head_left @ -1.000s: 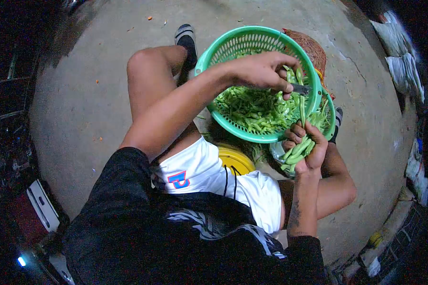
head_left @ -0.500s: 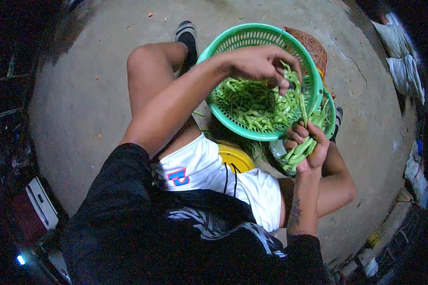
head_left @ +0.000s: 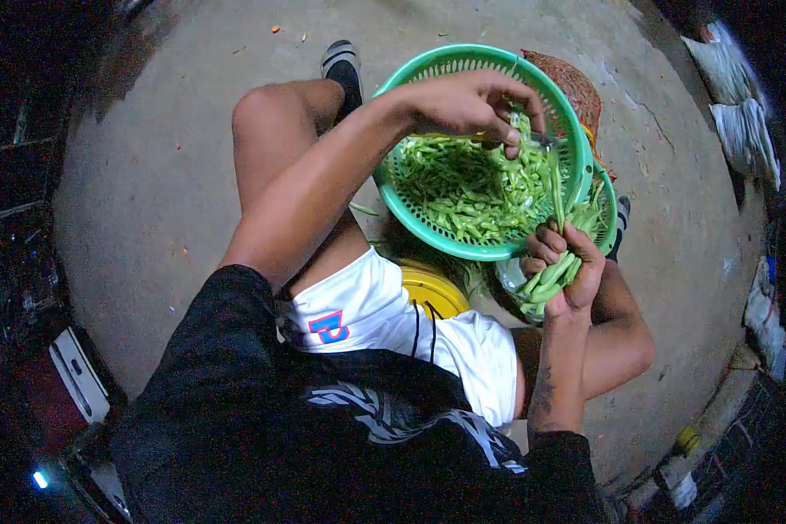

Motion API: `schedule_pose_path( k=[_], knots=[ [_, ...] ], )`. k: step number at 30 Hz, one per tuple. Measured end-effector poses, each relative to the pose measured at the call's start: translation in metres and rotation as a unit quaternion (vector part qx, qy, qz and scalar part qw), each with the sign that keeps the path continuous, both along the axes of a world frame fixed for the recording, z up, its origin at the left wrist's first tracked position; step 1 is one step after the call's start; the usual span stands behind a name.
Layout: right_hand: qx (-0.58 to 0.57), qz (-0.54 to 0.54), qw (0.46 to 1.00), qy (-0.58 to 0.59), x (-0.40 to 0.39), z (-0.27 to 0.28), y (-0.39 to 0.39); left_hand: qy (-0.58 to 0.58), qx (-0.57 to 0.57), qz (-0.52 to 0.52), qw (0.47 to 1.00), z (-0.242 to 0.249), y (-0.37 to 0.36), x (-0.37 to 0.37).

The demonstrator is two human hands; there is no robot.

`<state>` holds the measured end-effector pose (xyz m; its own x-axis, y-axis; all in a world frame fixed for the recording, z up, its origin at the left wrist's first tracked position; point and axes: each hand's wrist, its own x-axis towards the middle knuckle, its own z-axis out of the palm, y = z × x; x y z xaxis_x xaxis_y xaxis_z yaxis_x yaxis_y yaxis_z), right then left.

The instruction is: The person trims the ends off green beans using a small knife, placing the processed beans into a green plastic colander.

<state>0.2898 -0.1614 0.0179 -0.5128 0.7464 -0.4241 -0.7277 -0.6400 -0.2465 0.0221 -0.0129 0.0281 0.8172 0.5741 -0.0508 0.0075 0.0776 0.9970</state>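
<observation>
Grey concrete floor (head_left: 148, 175) under a seated person. Green plastic basket (head_left: 428, 70), far centre, holds a heap of cut bean pieces (head_left: 463, 188). Right hand (head_left: 563, 271), near right of the basket, is closed round a bunch of long beans (head_left: 550, 275) whose tips reach over the rim. Left hand (head_left: 467, 105) is above the heap, fingers curled on a small knife (head_left: 541, 140) at those tips. Step judged: slicing beans into the basket. Next cut needs the bunch fed forward.

I see long green beans (head_left: 552, 272) bunched upright, cut pieces (head_left: 463, 188) heaped in green basket (head_left: 428, 65), knife (head_left: 541, 140) above.
</observation>
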Motion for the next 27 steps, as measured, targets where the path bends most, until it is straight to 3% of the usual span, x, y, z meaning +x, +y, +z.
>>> schedule_pose_path(
  k=[5,7,9,11,13,17,19,21,25,27],
  knots=[
    [-0.031,-0.016,0.999,-0.02,-0.007,0.006,0.001,0.007,0.036,-0.073,0.997,0.007,-0.024,0.025],
    [-0.039,-0.012,0.999,-0.017,-0.007,0.005,0.001,-0.019,-0.002,-0.06,0.998,0.002,-0.022,0.024],
    [-0.017,-0.004,1.0,-0.002,-0.004,0.002,0.002,0.011,0.071,-0.011,0.997,0.002,-0.006,0.008],
    [-0.007,-0.002,1.0,0.008,-0.001,-0.004,0.001,-0.005,0.005,0.02,1.0,-0.011,0.005,-0.004],
    [0.005,-0.006,1.0,0.021,0.0,-0.006,0.001,0.038,0.013,0.005,0.999,0.006,-0.004,-0.002],
    [0.003,-0.004,0.999,0.032,-0.005,-0.001,0.002,-0.029,-0.029,-0.085,0.996,-0.004,-0.028,0.031],
    [0.007,-0.003,0.999,0.033,-0.006,-0.001,0.0,0.001,0.059,-0.059,0.997,0.002,-0.021,0.025],
    [0.02,-0.007,0.999,0.029,-0.006,-0.001,0.002,-0.036,-0.029,-0.016,0.999,-0.001,-0.008,0.011],
    [-0.003,-0.017,1.0,-0.011,-0.01,0.005,0.003,0.003,0.024,-0.033,0.999,0.01,-0.012,0.014],
    [-0.001,-0.012,1.0,0.0,-0.013,0.009,0.004,-0.027,-0.031,-0.068,0.997,0.008,-0.026,0.028]
  ],
)
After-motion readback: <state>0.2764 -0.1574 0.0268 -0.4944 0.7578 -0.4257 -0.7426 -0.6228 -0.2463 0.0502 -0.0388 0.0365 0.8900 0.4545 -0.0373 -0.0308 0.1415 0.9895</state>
